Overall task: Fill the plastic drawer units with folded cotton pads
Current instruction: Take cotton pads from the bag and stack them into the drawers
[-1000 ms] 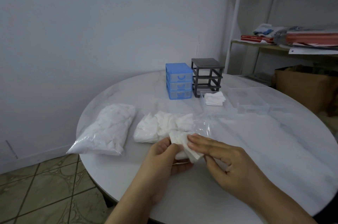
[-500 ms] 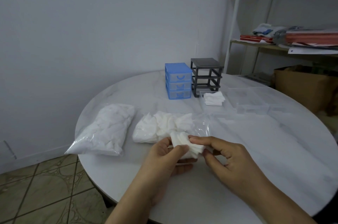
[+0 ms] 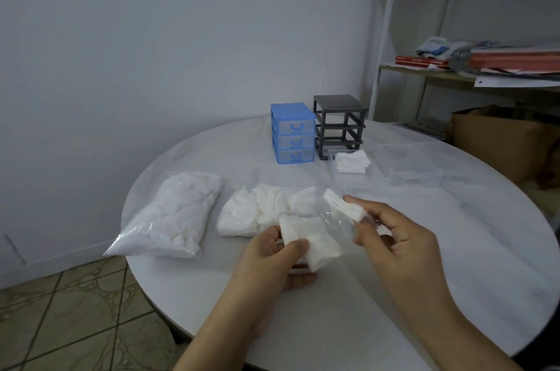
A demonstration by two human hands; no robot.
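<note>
The two hands have drawn apart since a moment ago: the right hand (image 3: 391, 231) now pinches a folded pad (image 3: 344, 206) lifted clear, while the left hand (image 3: 272, 255) grips the remaining pads (image 3: 309, 237) over the counter (image 3: 394, 295). That suggests one pad is ready for the clear drawer (image 3: 353, 166) with its stack, well ahead of the right hand beside the gray frame (image 3: 339, 123) and blue unit (image 3: 292, 132).

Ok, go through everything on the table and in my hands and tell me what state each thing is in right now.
Blue drawer unit: upright, all three drawers in and shut.
Grey drawer unit: upright, bare frame, its drawers out.
Clear drawer: on the table, holds folded pads.
Full bag: lying flat, bulging with pads.
Open bag: lying flat, partly emptied.
Left hand: grips a pad stack.
Right hand: pinches a folded pad.
</note>
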